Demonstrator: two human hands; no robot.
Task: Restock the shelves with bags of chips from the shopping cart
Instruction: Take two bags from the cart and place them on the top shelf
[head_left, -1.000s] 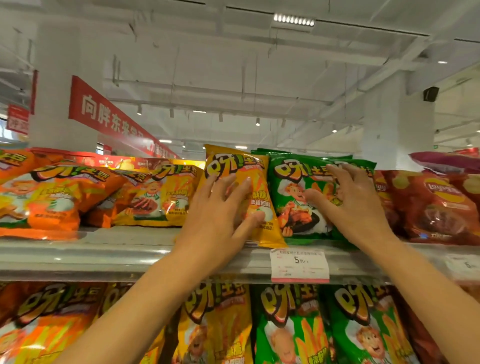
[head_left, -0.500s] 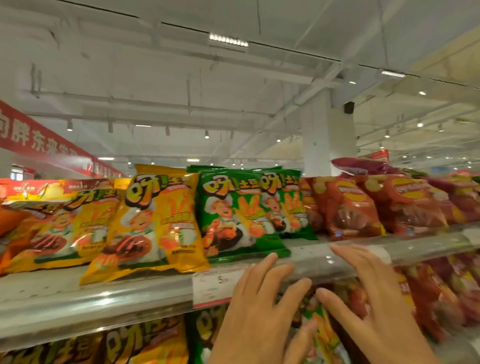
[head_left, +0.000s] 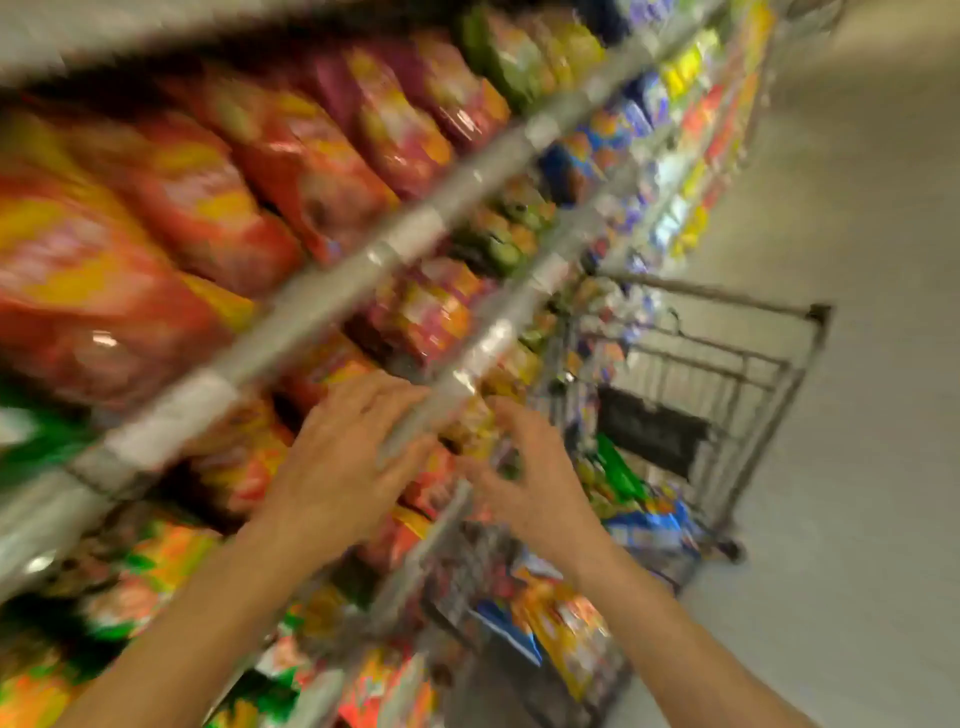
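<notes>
The view is tilted and blurred by motion. My left hand (head_left: 345, 462) and my right hand (head_left: 527, 480) hang in front of the shelves with fingers spread, and neither holds anything. Red and orange chip bags (head_left: 171, 208) fill the upper shelf (head_left: 332, 291) at the left. To the right of my hands stands the metal shopping cart (head_left: 753, 374), and blue, green and orange chip bags (head_left: 639, 514) lie inside it. My right hand is nearer to the cart than my left.
More snack bags line the lower shelves (head_left: 171, 561) and the long row running off to the upper right (head_left: 675, 156). Pale floor (head_left: 857, 467) lies to the right of the cart.
My hands have come down off the yellow and green bags on the top shelf. My view has swung from the top shelf down and right, bringing the cart into sight.
</notes>
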